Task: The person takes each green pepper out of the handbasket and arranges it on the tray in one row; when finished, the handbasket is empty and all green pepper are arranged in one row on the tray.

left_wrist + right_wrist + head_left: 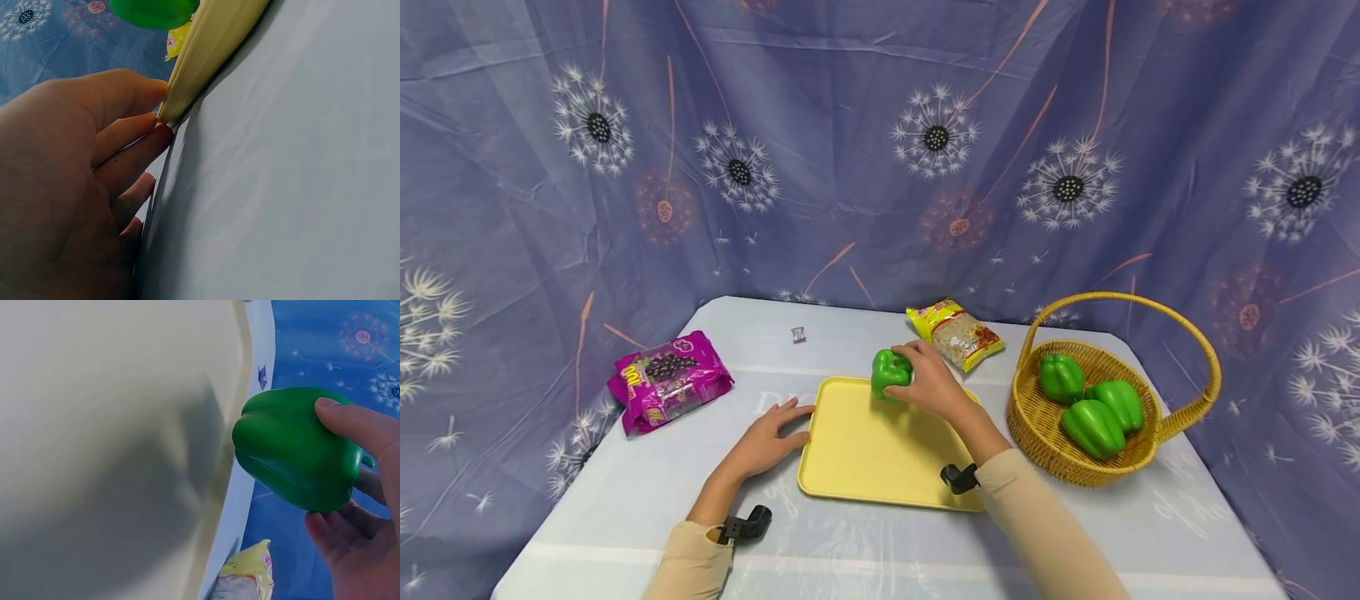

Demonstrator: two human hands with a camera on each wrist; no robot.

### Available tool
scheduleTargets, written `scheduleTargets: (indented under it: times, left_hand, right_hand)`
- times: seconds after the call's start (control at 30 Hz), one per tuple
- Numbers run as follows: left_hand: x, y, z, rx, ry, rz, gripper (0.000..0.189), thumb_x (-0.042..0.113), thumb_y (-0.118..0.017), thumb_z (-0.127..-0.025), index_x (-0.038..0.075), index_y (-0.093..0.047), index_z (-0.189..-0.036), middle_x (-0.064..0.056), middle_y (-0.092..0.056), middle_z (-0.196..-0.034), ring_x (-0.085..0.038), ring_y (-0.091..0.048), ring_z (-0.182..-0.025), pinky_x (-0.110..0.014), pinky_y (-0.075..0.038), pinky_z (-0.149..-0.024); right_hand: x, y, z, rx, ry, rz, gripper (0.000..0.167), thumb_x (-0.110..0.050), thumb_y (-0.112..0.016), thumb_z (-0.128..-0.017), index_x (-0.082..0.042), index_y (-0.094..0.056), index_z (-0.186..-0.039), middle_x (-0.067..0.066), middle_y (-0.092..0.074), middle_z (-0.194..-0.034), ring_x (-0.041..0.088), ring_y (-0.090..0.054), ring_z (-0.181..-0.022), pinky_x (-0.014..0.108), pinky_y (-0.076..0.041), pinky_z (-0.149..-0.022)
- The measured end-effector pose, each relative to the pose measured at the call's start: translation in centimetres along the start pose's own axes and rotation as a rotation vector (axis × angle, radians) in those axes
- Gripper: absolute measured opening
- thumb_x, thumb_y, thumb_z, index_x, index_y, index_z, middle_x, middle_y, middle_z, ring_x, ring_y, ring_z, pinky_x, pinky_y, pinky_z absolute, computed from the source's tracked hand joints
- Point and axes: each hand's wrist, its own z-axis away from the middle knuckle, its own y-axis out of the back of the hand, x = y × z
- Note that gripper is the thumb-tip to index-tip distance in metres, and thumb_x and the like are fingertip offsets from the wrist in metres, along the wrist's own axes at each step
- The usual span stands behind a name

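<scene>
My right hand (931,379) holds a green bell pepper (889,374) over the far part of a yellow tray (880,458). The right wrist view shows the pepper (297,450) between thumb and fingers, its stem toward the palm and a gap between it and the tray (112,394). My left hand (766,442) lies at the tray's left side; in the left wrist view its fairly straight fingertips touch the tray's outer rim (197,69). Several more green bell peppers (1093,427) lie in a wicker basket (1026,446) to the right.
A purple bag with grape pictures (673,379) lies at the left of the table. Behind the tray are a tiny wrapped packet (798,335) and a yellow-and-clear food bag (958,333). The basket's tall handle (1210,354) arches upward. A dandelion-patterned curtain (850,150) hangs behind the table.
</scene>
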Motion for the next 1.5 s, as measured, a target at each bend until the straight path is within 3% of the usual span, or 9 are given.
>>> scheduleTargets:
  times: [0.9, 1.13, 1.5]
  left_hand:
    - [0.3, -0.4, -0.4, -0.004, 0.015, -0.018, 0.048, 0.034, -0.063, -0.093, 0.024, -0.054, -0.139, -0.012, -0.030, -0.154, -0.045, -0.014, -0.141, -0.066, -0.013, -0.107]
    - [0.2, -0.1, -0.5, 0.007, -0.033, -0.034, 0.047, 0.032, -0.064, -0.093, 0.022, -0.055, -0.138, -0.015, -0.033, -0.152, -0.047, -0.017, -0.139, -0.065, -0.016, -0.107]
    - [-0.1, 0.0, -0.1, 0.000, -0.021, -0.033, 0.048, 0.033, -0.064, -0.093, 0.023, -0.054, -0.139, -0.015, -0.033, -0.152, -0.047, -0.017, -0.139, -0.066, -0.017, -0.107]
  right_hand:
    - [-2.9, -3.4, -2.0, -0.063, 0.023, 0.055, 0.071, -0.038, -0.081, -0.077, -0.015, -0.052, -0.137, 0.008, -0.045, -0.126, 0.024, -0.048, -0.110, 0.040, -0.048, -0.087]
    - [-4.0, -4.8, -2.6, -0.061, 0.013, 0.064, 0.070, -0.039, -0.079, -0.079, -0.014, -0.050, -0.137, 0.007, -0.044, -0.126, 0.023, -0.045, -0.112, 0.039, -0.048, -0.088]
    - [-5.3, -6.5, -3.3, -0.026, -0.011, 0.099, 0.071, -0.041, -0.079, -0.079, -0.018, -0.048, -0.139, 0.006, -0.042, -0.130, 0.023, -0.043, -0.118, 0.039, -0.048, -0.091]
